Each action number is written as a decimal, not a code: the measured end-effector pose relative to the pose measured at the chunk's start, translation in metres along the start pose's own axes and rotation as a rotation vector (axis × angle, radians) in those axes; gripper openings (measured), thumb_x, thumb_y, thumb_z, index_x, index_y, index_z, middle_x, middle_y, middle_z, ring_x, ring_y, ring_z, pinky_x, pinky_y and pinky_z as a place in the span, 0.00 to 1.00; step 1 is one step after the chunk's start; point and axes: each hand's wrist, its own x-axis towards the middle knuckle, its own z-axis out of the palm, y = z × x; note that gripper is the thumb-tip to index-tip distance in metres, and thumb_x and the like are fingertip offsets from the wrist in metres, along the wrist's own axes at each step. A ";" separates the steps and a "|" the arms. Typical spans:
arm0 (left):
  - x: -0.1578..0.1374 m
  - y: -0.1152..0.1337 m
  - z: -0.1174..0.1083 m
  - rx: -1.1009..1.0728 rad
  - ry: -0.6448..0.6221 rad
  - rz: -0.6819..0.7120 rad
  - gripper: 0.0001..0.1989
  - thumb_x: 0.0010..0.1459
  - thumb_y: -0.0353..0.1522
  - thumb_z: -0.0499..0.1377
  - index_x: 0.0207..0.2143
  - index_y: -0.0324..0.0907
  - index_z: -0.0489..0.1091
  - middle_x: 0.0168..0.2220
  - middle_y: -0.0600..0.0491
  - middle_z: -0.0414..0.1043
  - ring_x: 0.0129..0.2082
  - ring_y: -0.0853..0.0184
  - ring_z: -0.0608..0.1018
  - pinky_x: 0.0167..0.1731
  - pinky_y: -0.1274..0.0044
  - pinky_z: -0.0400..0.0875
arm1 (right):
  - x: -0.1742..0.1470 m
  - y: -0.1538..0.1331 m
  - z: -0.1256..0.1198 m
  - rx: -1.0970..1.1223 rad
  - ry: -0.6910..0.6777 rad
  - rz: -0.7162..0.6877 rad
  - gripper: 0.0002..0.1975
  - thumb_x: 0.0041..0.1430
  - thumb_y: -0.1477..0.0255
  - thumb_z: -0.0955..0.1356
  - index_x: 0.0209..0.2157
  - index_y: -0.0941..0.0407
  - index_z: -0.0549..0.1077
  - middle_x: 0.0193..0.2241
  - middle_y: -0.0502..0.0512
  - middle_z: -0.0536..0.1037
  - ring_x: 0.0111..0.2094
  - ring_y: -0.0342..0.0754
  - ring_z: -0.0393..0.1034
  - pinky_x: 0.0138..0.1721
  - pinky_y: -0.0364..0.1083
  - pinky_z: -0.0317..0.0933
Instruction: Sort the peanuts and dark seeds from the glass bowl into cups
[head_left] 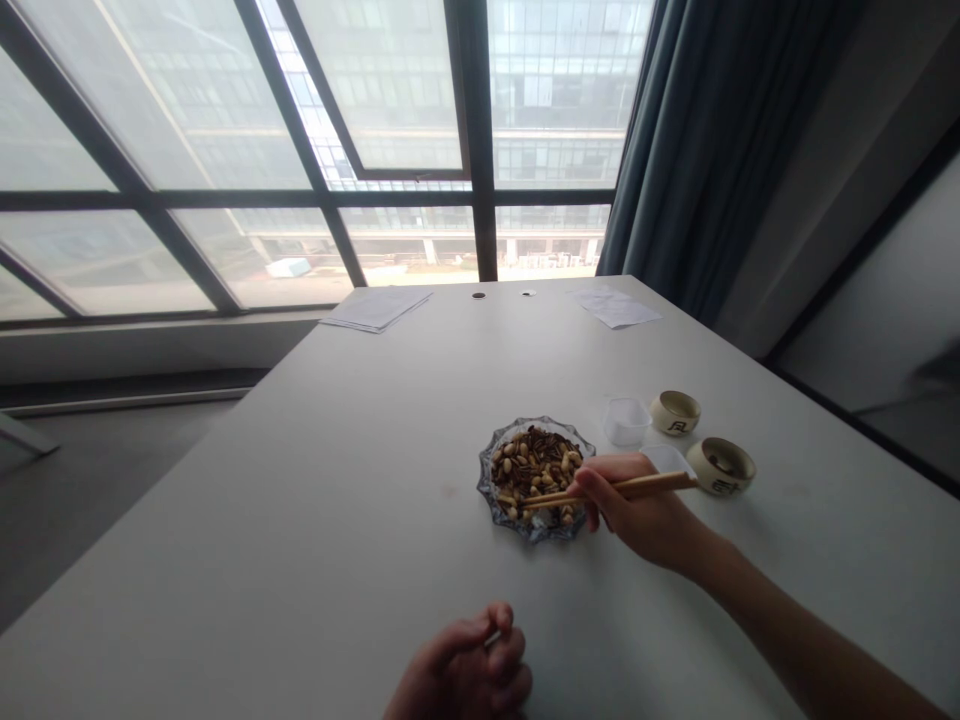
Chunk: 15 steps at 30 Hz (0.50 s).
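R hand (646,520) pinching chopsticks (637,487) at R edge of glass bowl (532,533), tips down among mixed nuts & seeds (529,468) in bowl's near-L part; can't tell if anything's gripped. L hand (471,668) loosely curled, on near side of bowl, apart from it; can't tell if it holds smth. Chopsticks prob wood: light, stiff, best held well back from tips. Nuts likely light, hard, smooth, apt to slip or roll, so take round the middle. Bowl prob heavy, breakable; hold by outer wall

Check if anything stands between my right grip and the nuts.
Nothing visible does: the chopsticks in your right grip reach over the rim of the dish to the nuts.
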 end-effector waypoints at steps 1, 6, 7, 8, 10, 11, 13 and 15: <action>0.000 0.000 -0.001 0.004 -0.004 -0.002 0.07 0.54 0.35 0.61 0.35 0.43 0.73 0.24 0.59 0.61 0.24 0.73 0.61 0.26 0.78 0.48 | 0.000 0.003 0.003 0.035 0.045 0.019 0.27 0.71 0.58 0.62 0.22 0.58 0.74 0.17 0.50 0.73 0.20 0.40 0.66 0.25 0.41 0.58; 0.002 0.001 -0.005 0.010 -0.029 -0.006 0.07 0.53 0.36 0.62 0.34 0.43 0.73 0.24 0.59 0.61 0.24 0.73 0.61 0.26 0.78 0.48 | 0.003 0.016 0.016 0.249 0.256 0.187 0.27 0.68 0.52 0.63 0.26 0.58 0.75 0.12 0.51 0.72 0.13 0.39 0.59 0.16 0.40 0.52; 0.002 0.001 -0.005 0.011 -0.028 -0.007 0.07 0.53 0.35 0.62 0.34 0.43 0.73 0.24 0.59 0.61 0.24 0.73 0.62 0.26 0.78 0.48 | 0.004 0.017 0.016 0.276 0.279 0.202 0.27 0.67 0.51 0.63 0.26 0.58 0.75 0.12 0.52 0.72 0.12 0.40 0.59 0.15 0.40 0.52; 0.002 0.001 -0.005 0.010 -0.023 -0.006 0.07 0.53 0.35 0.62 0.34 0.43 0.73 0.24 0.59 0.61 0.24 0.73 0.62 0.26 0.78 0.48 | 0.004 0.018 0.016 0.297 0.300 0.210 0.27 0.66 0.50 0.64 0.26 0.58 0.75 0.12 0.52 0.73 0.11 0.40 0.59 0.14 0.40 0.52; 0.001 0.001 -0.003 0.004 -0.014 -0.006 0.07 0.53 0.35 0.63 0.34 0.43 0.74 0.24 0.59 0.62 0.24 0.73 0.63 0.26 0.78 0.49 | 0.005 0.019 0.014 0.333 0.344 0.218 0.27 0.64 0.49 0.65 0.25 0.59 0.74 0.12 0.53 0.73 0.11 0.40 0.61 0.14 0.40 0.53; 0.001 0.001 -0.002 -0.001 -0.009 -0.005 0.07 0.52 0.35 0.63 0.35 0.42 0.74 0.24 0.59 0.62 0.24 0.73 0.63 0.26 0.78 0.49 | 0.006 0.019 0.012 0.348 0.366 0.221 0.27 0.64 0.49 0.65 0.25 0.59 0.74 0.12 0.53 0.73 0.11 0.41 0.61 0.13 0.40 0.53; 0.001 0.002 0.001 -0.005 -0.004 -0.009 0.07 0.52 0.35 0.63 0.34 0.42 0.74 0.24 0.59 0.63 0.24 0.73 0.63 0.26 0.78 0.50 | 0.007 0.019 0.009 0.377 0.403 0.227 0.28 0.63 0.48 0.66 0.24 0.59 0.74 0.11 0.54 0.73 0.11 0.42 0.62 0.13 0.40 0.53; 0.001 0.002 0.004 -0.019 0.007 -0.006 0.08 0.52 0.35 0.63 0.34 0.42 0.75 0.24 0.59 0.63 0.24 0.73 0.64 0.26 0.79 0.50 | 0.008 0.019 0.006 0.402 0.433 0.233 0.29 0.62 0.48 0.66 0.23 0.59 0.74 0.11 0.54 0.72 0.10 0.42 0.63 0.12 0.40 0.53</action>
